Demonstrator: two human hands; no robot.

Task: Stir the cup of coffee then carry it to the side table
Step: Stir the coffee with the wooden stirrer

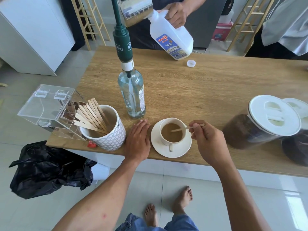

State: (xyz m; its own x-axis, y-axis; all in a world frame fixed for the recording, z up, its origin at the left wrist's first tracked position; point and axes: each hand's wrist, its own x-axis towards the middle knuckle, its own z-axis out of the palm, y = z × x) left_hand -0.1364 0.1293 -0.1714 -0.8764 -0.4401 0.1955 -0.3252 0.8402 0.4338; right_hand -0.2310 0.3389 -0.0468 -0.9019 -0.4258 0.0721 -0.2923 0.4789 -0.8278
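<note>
In the head view, the small white ceramic cup of milky brown coffee (172, 132) is sitting on a round white saucer (171, 150) near the front edge of the long wooden table (208, 84), its handle pointing toward the person. The right hand (206, 140), just right of the cup, is pinching a thin flat wooden stir stick (186, 128) between thumb and fingertips, with the stick's far end dipping into the coffee. The left hand (137, 140) is lying flat and empty on the tabletop, just left of the saucer, gripping nothing.

Left of the cup, a white patterned ceramic holder full of spare wooden sticks (103, 129) is standing; behind the cup, a clear glass bottle with a green pump (131, 95) is rising. Well behind the cup, another person's hand (177, 15) is tilting a white plastic milk jug (171, 40).

The cup looks nearly full, rigid and breakable, and is probably loose on its saucer, so stirring likely calls for gentle strokes. For carrying, holding the saucer rim level with both hands seems safest; taking the handle alone risks spilling.
</note>
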